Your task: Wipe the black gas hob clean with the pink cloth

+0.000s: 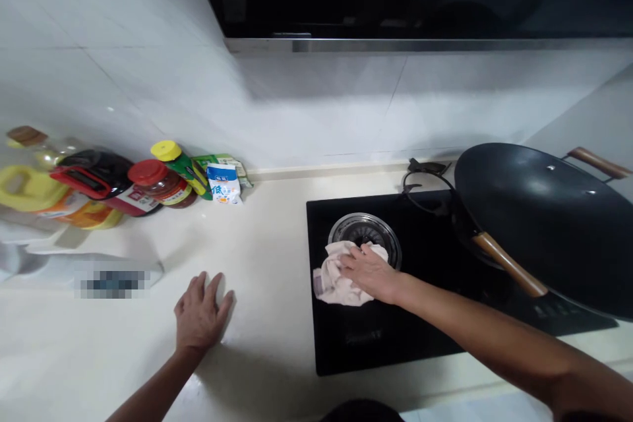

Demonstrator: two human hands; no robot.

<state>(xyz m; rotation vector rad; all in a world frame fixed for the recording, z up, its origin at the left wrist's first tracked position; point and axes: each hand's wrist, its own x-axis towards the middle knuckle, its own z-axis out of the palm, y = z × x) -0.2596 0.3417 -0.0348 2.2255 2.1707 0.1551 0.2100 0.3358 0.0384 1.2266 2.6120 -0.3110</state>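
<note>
Right hand (368, 270) presses soft, light cloth (336, 280) bunched at hob (376, 336) burner; grips anywhere. Left hand (199, 313) flat, released, on bench (267, 264).

Soft cloth (336, 277), glossy black hob (425, 316), wooden wok handle (509, 265)

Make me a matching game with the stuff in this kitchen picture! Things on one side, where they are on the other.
Things:
1. cloth
2. wok
3. left hand
4. yellow-capped bottle

Places:
A. flat on the white counter
B. by the wall, among the jars
C. under the right hand, at the burner ring
D. right side of the black stove

Pairs: 1-C, 2-D, 3-A, 4-B
</note>
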